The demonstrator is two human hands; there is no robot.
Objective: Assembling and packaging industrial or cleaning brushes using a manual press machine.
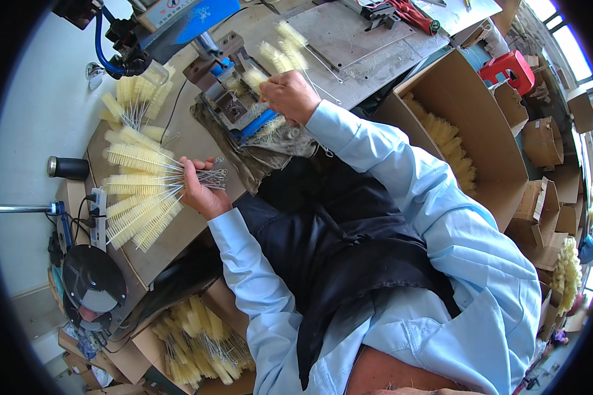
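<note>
The brushes are pale yellow, the shirt light blue, the apron black.

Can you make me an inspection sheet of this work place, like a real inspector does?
Surface: brown tabletop on the left, grey metal bench top ahead.
Job's things: pale brushes fan out at the left; a few more lie on the metal.
Clutter: rumpled dark cloth under the metal fixture; black cylinder at the left.
Hands: left hand holds several brushes by their wire handles; right hand is curled beside pale bristles, its grip partly hidden.
Cables: plugs in a white power strip.
Surroundings: open cardboard box at the right, with yellow bristles inside.
</note>
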